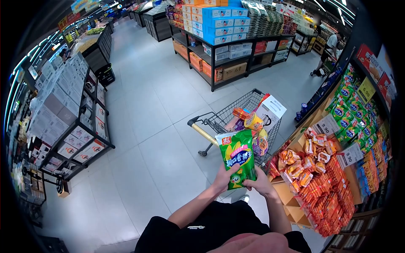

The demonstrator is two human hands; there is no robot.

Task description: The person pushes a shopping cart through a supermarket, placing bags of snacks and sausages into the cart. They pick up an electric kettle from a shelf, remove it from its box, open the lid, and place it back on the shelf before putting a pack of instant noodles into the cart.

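Observation:
A green snack bag [236, 159] with a yellow corn picture and white lettering is held upright between both hands, in front of my body. My left hand [224, 177] grips its lower left side, thumb across the front. At the lower right corner, my right hand [258, 182] has its fingers wrapped around the edge, partly hidden behind the bag. Just beyond stands a wire shopping cart [249, 101], its yellow handle [203, 134] close to the bag. In the cart lie a yellow cup-shaped package [253, 121], a white box [271, 110] and other colourful packs.
On my right, a slanted display holds red-wrapped sausages [331, 202], with hanging green bags [348, 111] behind and price tags [327, 125]. Boxed goods fill a shelf [84, 126] on the left. Blue cartons [223, 25] top a black rack ahead. A person [331, 48] stands farther off.

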